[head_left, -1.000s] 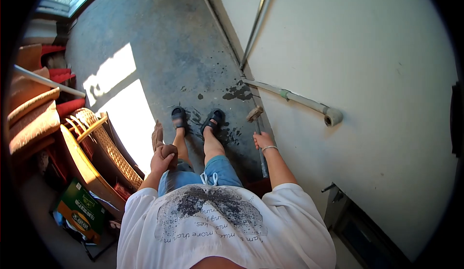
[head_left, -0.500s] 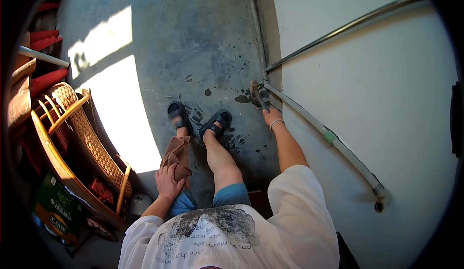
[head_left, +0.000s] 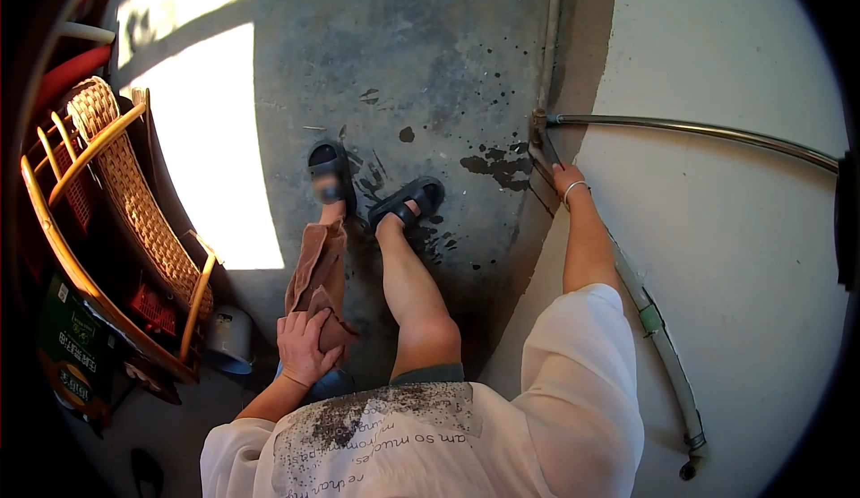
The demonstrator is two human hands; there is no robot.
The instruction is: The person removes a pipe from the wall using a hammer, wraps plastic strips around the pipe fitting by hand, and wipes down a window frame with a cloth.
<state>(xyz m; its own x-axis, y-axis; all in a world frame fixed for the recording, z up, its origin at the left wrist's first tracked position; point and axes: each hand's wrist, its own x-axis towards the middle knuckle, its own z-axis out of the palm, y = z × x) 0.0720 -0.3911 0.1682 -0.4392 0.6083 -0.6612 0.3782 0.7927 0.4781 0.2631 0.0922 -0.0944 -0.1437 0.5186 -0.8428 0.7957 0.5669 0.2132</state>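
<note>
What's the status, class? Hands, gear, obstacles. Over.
Left hand on brown cloth, grip unclear. Right hand gripping hammer-like tool near metal pipe, contact unclear. Dark floor patches nearby.

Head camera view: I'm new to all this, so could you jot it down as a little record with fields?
Left hand: on the brown cloth; grip unclear
Cloth: hangs along the left leg
Right hand: closed around a hammer's handle
Hammer: head near the pipe end; contact unclear
Feet: dark sandals, on the floor
Floor: dark spots near the sandals; sunlit patch at left
Far left: woven chair, green box
Right side: pale wall
</note>
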